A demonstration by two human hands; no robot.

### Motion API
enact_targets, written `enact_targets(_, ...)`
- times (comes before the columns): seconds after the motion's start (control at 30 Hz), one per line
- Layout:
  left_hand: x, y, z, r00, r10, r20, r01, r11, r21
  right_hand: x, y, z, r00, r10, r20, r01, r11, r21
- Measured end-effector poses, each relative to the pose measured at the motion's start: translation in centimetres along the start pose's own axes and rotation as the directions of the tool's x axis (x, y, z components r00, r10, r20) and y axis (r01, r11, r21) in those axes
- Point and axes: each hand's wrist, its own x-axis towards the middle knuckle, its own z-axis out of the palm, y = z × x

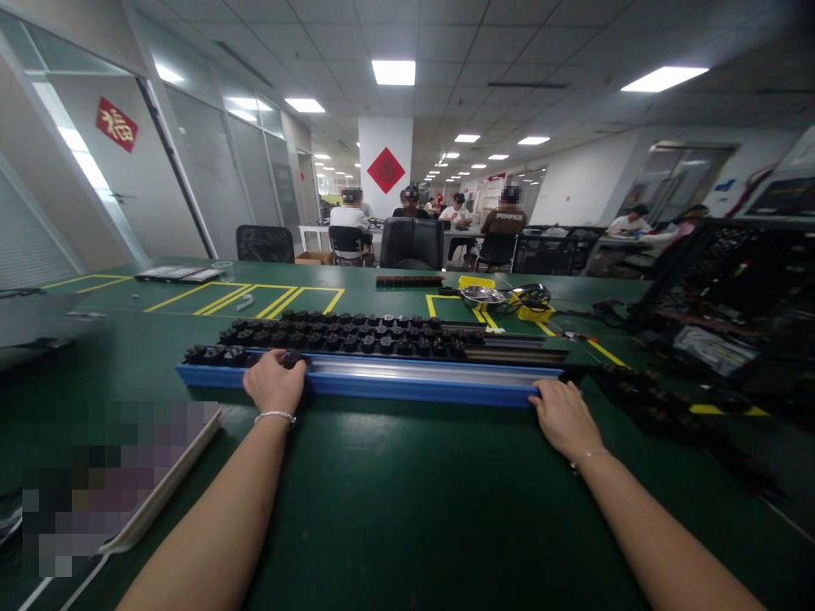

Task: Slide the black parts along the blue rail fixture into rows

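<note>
A long blue channel rail [407, 389] with a silvery inner track lies across the green table in front of me. Several small black parts with knobbed tops [220, 355] sit in its left end. My left hand [275, 383] is closed at the rail's left part, its fingers around a small black part [294, 360] in the channel. With the fingers curled over the near edge, my right hand [565, 416] grips the rail's right end. Just behind stand rows of similar black parts [369, 341] on dark rails [519, 355].
A device with a blurred-out screen [127, 484] and a white cable lies at left front. Farther back are a metal bowl [482, 295], a yellow box [533, 311] and a dark strip [408, 281]. More black parts [688, 416] lie at right. People sit at tables beyond.
</note>
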Motion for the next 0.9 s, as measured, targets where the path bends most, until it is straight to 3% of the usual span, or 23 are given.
enact_targets(0.9,-0.49,0.62,0.05,0.998,0.052,0.039,-0.052,0.999,0.001,-0.1,0.57,0.69,0.998,-0.001,-0.068,0.0,1.0,-0.016)
